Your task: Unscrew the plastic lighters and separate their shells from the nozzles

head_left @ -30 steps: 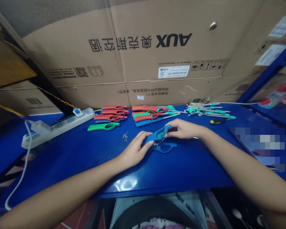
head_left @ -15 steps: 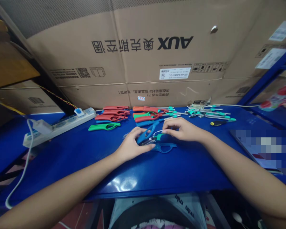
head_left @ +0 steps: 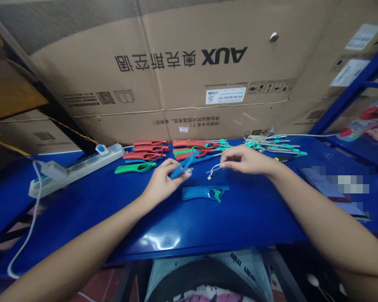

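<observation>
1 blue lighter half-shell is sitting gripped by the left hand above the blue table; the right hand is pinching a dangling white wire. Nearer the table's front edge, a matching shell is lying flat, a green trigger tilting across its loop. That trigger is probably sitting loose, inviting a knock from a wrist; snagging is possibly threatening the wire.

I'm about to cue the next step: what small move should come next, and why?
Perhaps the right hand should set the white wire down on the table: it dangles from that hand, apart from the blue piece in the left hand. Both hands are occupied, while the blue shell and green part lie unheld.
</observation>
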Demonstrator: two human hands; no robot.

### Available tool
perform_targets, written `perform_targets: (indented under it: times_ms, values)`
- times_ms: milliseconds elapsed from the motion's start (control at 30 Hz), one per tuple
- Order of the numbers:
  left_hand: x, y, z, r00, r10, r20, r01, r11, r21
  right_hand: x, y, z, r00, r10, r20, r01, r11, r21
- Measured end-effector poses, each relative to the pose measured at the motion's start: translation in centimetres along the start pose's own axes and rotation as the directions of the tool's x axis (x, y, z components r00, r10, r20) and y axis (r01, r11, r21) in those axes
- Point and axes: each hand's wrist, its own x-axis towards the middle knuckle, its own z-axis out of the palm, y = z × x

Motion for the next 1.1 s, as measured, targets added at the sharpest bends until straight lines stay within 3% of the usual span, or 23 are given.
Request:
perform_targets:
  times_ms: [67, 133, 233, 367, 467, 567, 700, 800, 967, 1100]
  values:
    - [0.3, -0.2, -0.4, 0.995, -0.068, -0.073, 0.066, 0.998, -0.024, 0.0, 0.2, -0.1, 0.997, 0.081, -0.008, -0.079, 0.990, 0.118]
    - [0.3, 0.1, -0.3, 0.984, -0.169, -0.057, 0.160, 0.978, -0.134, 0.1, 0.1, 0.3, 0.994, 0.112, 0.014, -0.112, 0.964, 0.241]
    - [-0.4, 1.4, 0.7, 0.953, -0.277, 0.122, 0.302, 0.888, -0.347, 0.4, -0.9, 2.1, 0.995, 0.052, 0.090, -0.082, 0.922, 0.377]
    - [-1.6, 2.6, 2.2, 0.940, -0.216, 0.264, 0.320, 0.825, -0.465, 0.7, -2.5, 5.2, 0.973, -0.021, 0.228, -0.081, 0.900, 0.428]
    - [-1.8, 2.4, 2.3, 0.943, -0.157, 0.294, 0.272, 0.872, -0.406, 0.6, -3.0, 5.9, 0.966, -0.078, 0.249, -0.007, 0.947, 0.322]
    - [-1.6, 1.5, 1.8, 0.962, -0.106, 0.253, 0.171, 0.953, -0.251, 0.4, -2.9, 5.4, 0.961, -0.127, 0.247, 0.105, 0.989, 0.101]
    - [-1.5, 0.5, 1.4, 0.967, -0.058, 0.249, 0.072, 0.996, -0.045, 0.0, -2.8, 5.3, 0.956, -0.121, 0.267, 0.164, 0.976, -0.146]
    - [-1.6, 0.3, 1.2, 0.939, -0.020, 0.344, 0.008, 0.999, 0.036, -0.1, -2.6, 6.6, 0.952, -0.173, 0.253, 0.252, 0.912, -0.323]
    - [-1.6, 0.2, 0.7, 0.883, -0.030, 0.469, 0.047, 0.999, -0.024, 0.3, -1.6, 9.1, 0.880, -0.353, 0.316, 0.473, 0.710, -0.522]
    - [-1.3, -0.2, 0.7, 0.882, -0.046, 0.469, 0.111, 0.987, -0.113, 0.3, -1.7, 8.9, 0.846, -0.494, 0.200, 0.508, 0.634, -0.584]
